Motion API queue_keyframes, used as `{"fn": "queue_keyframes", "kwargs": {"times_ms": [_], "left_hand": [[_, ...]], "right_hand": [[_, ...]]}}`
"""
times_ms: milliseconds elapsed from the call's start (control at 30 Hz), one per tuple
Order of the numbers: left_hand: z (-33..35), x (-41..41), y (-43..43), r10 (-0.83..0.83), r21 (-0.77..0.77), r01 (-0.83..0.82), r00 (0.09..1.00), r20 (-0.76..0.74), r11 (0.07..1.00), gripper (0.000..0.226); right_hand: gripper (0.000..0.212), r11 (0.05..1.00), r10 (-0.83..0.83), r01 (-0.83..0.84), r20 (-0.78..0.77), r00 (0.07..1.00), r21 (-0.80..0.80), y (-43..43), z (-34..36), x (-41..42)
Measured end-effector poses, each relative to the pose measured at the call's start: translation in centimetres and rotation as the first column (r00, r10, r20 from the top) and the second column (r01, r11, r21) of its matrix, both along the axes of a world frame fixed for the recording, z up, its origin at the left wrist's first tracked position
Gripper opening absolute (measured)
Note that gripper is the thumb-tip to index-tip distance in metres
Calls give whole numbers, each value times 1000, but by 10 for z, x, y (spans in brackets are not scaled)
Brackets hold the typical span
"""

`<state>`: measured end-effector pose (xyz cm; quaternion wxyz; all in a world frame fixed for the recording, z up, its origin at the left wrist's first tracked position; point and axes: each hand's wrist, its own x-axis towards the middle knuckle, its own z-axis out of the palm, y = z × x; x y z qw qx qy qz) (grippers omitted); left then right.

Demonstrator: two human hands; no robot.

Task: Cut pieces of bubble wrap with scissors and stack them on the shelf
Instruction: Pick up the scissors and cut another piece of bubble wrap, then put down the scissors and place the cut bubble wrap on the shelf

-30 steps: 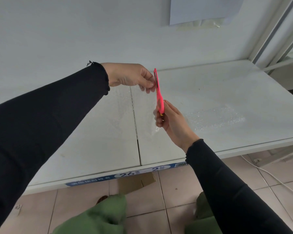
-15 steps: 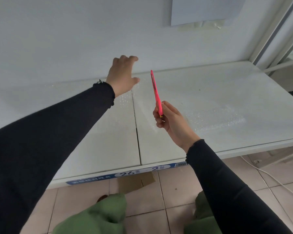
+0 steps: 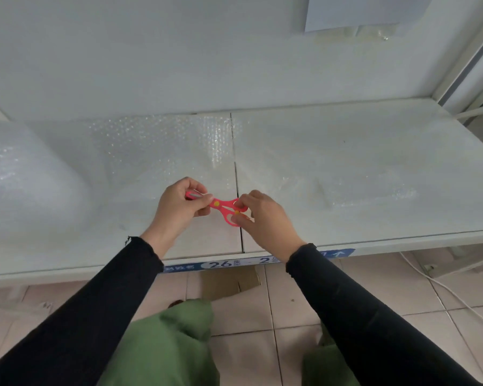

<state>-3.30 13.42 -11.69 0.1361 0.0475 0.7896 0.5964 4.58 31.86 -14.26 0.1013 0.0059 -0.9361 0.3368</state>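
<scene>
Above the front edge of a white shelf [image 3: 332, 135], two hands hold one pair of pink scissors [image 3: 224, 207] level between them, clear of any wrap. The left hand [image 3: 179, 211] curls its fingers and thumb around the blade end and hides most of the blades, so I cannot tell whether they are parted. The right hand [image 3: 265, 218] pinches the handle loops with fingertips and thumb, not yet threaded through for cutting.

On the shelf's left side sits a large bubble wrap roll [image 3: 20, 174]. Its loose sheet [image 3: 156, 146] lies flat as far as the seam between the two shelf panels. On the right panel lies a low pile of cut pieces [image 3: 368, 192], clear and hard to count.

Judging from this, some pieces are already cut and stacked and the scissors are being readied. The sheet on the shelf looks uncut, so more cutting and stacking seems to remain.
</scene>
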Motion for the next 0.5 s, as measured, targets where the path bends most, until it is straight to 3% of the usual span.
{"fn": "queue_keyframes", "kwargs": {"times_ms": [67, 200, 367, 500], "left_hand": [[-14, 0, -11, 15, -74, -15, 1000, -6, 997, 15], [-35, -2, -26, -29, -353, -32, 986, -165, 935, 19], [-48, -9, -27, -202, -582, -36, 919, -339, 812, 19], [-48, -14, -28, -329, -665, -20, 857, -396, 747, 24]], "right_hand": [[26, 997, 17, -19, 23, 1000, 77, -10, -12, -1], [29, 987, -3, 3, 3, 1000, 158, -20, -27, -1], [28, 975, 8, -8, 3, 1000, 221, -13, -27, -1], [21, 995, -2, 10, -74, 997, 97, 5, -13, -2]]}}
